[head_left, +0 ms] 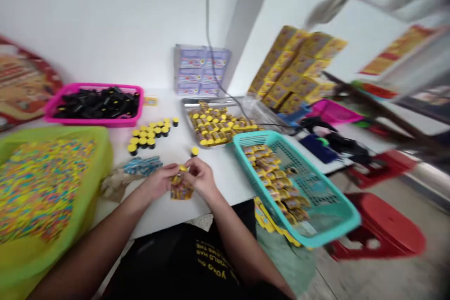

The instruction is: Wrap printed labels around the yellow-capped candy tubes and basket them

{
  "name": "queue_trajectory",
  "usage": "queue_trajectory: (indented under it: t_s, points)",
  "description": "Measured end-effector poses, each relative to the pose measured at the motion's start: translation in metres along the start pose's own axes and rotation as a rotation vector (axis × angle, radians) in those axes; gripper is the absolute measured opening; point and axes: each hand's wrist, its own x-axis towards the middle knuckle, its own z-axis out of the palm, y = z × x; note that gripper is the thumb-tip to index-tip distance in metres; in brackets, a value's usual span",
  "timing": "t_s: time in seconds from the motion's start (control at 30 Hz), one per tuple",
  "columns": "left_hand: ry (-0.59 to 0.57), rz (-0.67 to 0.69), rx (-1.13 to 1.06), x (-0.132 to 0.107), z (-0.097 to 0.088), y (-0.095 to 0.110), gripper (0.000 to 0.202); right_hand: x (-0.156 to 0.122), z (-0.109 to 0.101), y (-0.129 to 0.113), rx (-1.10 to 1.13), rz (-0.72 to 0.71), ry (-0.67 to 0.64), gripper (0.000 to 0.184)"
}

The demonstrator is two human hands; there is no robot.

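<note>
In front of my body, my left hand (pixel 164 181) and my right hand (pixel 201 179) pinch a small yellow-topped container (pixel 182 168) between them. A yellow printed label or wrapper (pixel 181 193) shows below my fingers; I cannot tell how it is joined to the container. Just beyond my right hand a black container with a yellow lid (pixel 194 151) stands upright on the white table. Several more yellow-lidded black containers (pixel 143 141) stand in a cluster to the far left of my hands.
A yellow-green tub (pixel 105 150) of coloured bits is at left, behind it a pink basket (pixel 94 124) of black pieces. Yellow-wrapped pieces fill a metal tray (pixel 188 122) and part of a teal basket (pixel 316 239). Yellow boxes (pixel 295 65) are stacked behind; a red stool (pixel 390 220) stands right.
</note>
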Motion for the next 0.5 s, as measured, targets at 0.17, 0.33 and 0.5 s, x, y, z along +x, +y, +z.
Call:
queue_trajectory:
  t_s: [0.17,0.33,0.5]
  points:
    - [-0.063,0.018,0.045,0.001,-0.008,0.002,0.022,0.011,-0.007,0.001,0.027,-0.014,-0.117,0.03]
    - [-0.11,0.013,0.105,0.002,-0.012,0.002,0.026,0.011,-0.016,-0.001,0.104,0.032,-0.197,0.033]
    - [-0.111,0.033,0.104,0.002,-0.01,0.003,0.022,0.01,-0.015,-0.005,-0.023,-0.103,-0.206,0.029]
